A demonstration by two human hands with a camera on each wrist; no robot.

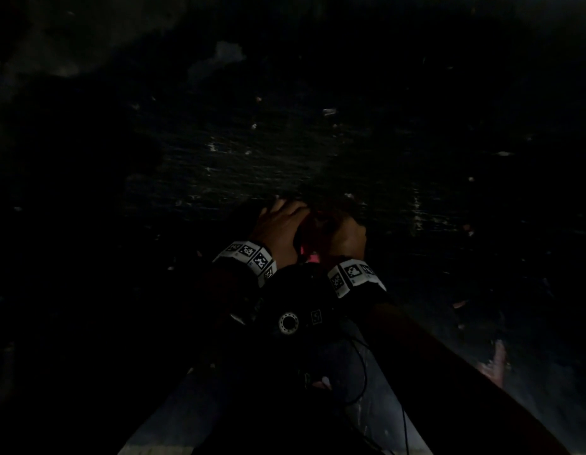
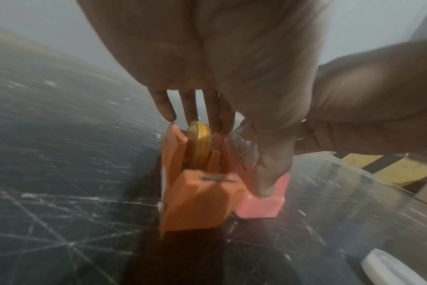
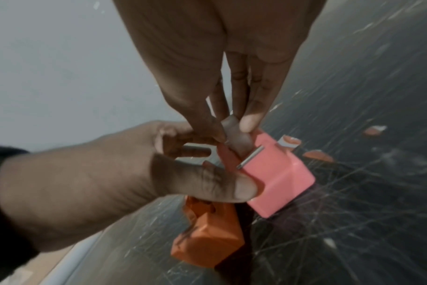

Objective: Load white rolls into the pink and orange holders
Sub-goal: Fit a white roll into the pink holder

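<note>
The orange holder [image 2: 200,202] and the pink holder [image 2: 263,206] stand side by side on a dark scratched mat. A yellowish roll [image 2: 200,142] sits in the orange holder's slot. My left hand [image 2: 232,154] grips both holders from above, fingers behind them and thumb pressed on the pink one. My right hand [image 3: 234,129] pinches a pale roll [image 3: 239,142] at the top of the pink holder [image 3: 280,179], just behind its metal cutter bar [image 3: 250,157]. The orange holder [image 3: 207,241] lies below my left thumb. The head view is very dark; both hands [image 1: 311,224] meet at its centre.
The dark mat [image 2: 49,154] is covered with cut marks. A white rounded object [image 2: 397,270] lies at the near right. Yellow and black striped tape [image 2: 390,169] marks the far right edge. Orange and white scraps [image 3: 317,155] lie beyond the pink holder.
</note>
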